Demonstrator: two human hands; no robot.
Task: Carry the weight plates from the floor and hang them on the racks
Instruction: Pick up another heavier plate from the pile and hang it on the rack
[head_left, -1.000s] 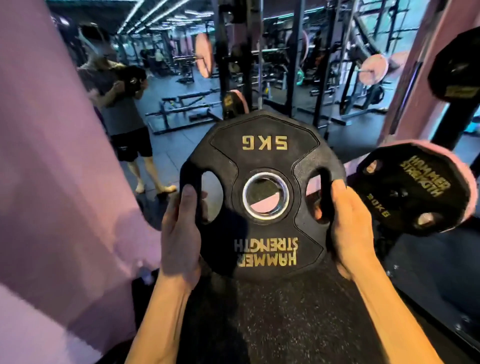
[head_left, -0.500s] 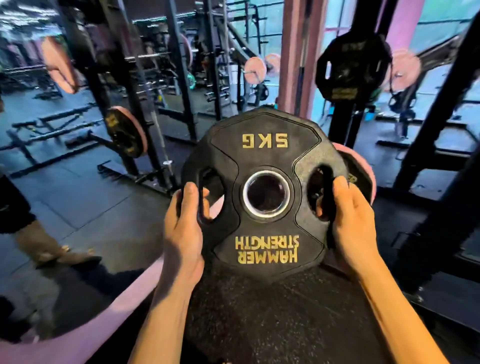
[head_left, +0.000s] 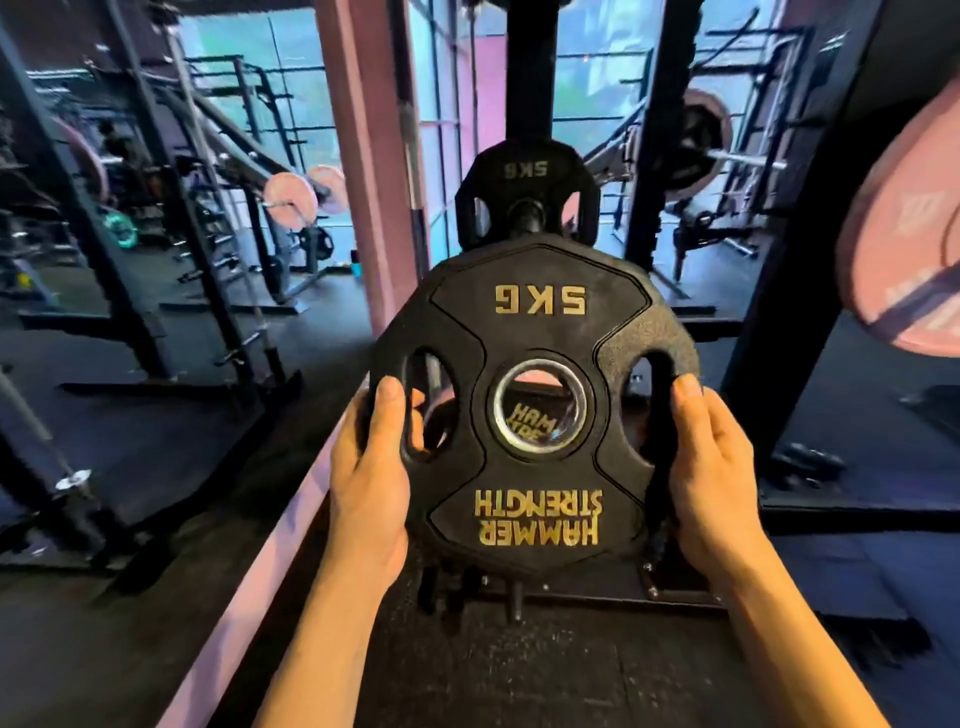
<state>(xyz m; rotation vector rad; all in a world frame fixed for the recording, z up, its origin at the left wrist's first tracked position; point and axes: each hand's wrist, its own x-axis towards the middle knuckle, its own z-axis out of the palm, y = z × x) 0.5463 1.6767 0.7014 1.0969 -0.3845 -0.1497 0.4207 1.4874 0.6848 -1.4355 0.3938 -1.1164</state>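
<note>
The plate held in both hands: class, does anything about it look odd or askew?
Yes. The held plate is upside down: its gold 5KG and HAMMER STRENGTH lettering reads inverted. The left hand and right hand grip its side handles evenly. The hung plate behind it is inverted too. No damage shows.

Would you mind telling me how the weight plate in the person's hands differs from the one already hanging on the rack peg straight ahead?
The held plate is gripped at its side openings by the left hand and right hand; the hung plate rests on a rack peg. The held plate's centre hole is open, the hung plate's is filled by the peg. The held plate is nearer and lower, covering the hung plate's bottom edge. Both are black, marked 5KG in gold.
</note>
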